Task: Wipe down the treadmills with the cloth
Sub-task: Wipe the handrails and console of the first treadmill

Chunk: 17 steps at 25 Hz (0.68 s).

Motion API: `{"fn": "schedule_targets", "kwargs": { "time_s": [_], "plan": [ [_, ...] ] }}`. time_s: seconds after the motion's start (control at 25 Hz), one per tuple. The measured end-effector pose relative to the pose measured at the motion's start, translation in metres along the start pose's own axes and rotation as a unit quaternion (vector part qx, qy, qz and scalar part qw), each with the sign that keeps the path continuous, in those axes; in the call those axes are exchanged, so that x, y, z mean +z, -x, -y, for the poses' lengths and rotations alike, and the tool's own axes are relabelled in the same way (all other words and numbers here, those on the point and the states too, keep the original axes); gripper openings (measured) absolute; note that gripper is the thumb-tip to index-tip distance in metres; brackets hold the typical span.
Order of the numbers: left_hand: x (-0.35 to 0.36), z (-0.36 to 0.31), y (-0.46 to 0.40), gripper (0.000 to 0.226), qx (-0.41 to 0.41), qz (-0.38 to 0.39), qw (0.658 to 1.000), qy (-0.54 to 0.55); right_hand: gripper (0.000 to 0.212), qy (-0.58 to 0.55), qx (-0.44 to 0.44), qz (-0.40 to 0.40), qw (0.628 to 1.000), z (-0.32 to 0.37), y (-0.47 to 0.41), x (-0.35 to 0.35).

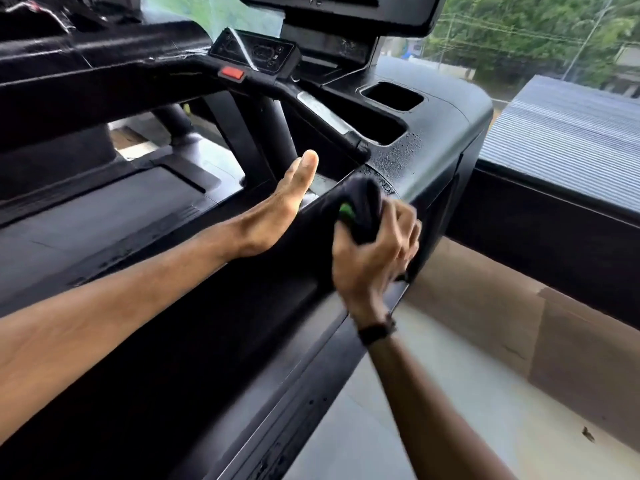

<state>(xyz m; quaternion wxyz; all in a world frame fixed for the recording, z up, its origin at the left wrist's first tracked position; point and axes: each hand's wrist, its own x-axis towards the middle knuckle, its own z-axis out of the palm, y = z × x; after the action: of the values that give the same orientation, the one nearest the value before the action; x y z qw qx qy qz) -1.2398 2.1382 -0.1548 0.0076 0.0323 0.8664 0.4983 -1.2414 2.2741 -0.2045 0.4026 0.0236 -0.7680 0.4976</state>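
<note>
Two bare hands are working at the right side of a black moulded-plastic treadmill (pixel 446 133). The right hand (pixel 375 252), blurred by motion, is clenching its curled fingers around a bunched dark cloth with a small green patch (pixel 363 211). The cloth is pressing against the top of the treadmill's right side rail, just near of the console tray, where water droplets are beading on the black surface. A dark wristband (pixel 377 332) is sitting on the right wrist.

The left hand (pixel 280 206) is lying released, fingers straight and held together, pointing toward the far side. It is lying along the inner edge of the same rail, just left of the cloth; whether the palm is touching the rail cannot be told.

Farther off, a red rectangular stop button (pixel 232 73) is showing on the black crossbar, left of a small black control panel (pixel 254 51). A dark rectangular display screen (pixel 343 12) is standing above the console. The dark running belt (pixel 104 216) is lying to the left, below the left forearm. To the right, a brown cardboard sheet (pixel 519 323) is lying on the floor near a window.
</note>
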Motion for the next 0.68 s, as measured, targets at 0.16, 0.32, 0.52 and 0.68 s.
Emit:
{"fn": "schedule_targets", "kwargs": {
  "time_s": [0.16, 0.32, 0.52, 0.68],
  "plan": [
    [-0.002, -0.002, 0.000, 0.103, 0.004, -0.014, 0.999, 0.030, 0.045, 0.149, 0.048, 0.074, 0.985, -0.017, -0.081, 0.020],
    [-0.002, 0.002, 0.003, 0.103, 0.044, -0.117, 0.990, 0.071, 0.045, 0.190, -0.009, 0.100, 0.977, -0.007, -0.063, 0.020],
    [-0.002, -0.006, 0.010, 0.097, 0.103, -0.149, 0.977, 0.109, 0.051, 0.137, -0.068, 0.073, 0.986, 0.018, 0.001, 0.002],
    [-0.003, -0.009, 0.016, 0.113, 0.113, -0.158, 0.974, 0.116, 0.054, 0.116, -0.102, 0.120, 0.981, 0.022, 0.015, -0.013]
  ]
}}
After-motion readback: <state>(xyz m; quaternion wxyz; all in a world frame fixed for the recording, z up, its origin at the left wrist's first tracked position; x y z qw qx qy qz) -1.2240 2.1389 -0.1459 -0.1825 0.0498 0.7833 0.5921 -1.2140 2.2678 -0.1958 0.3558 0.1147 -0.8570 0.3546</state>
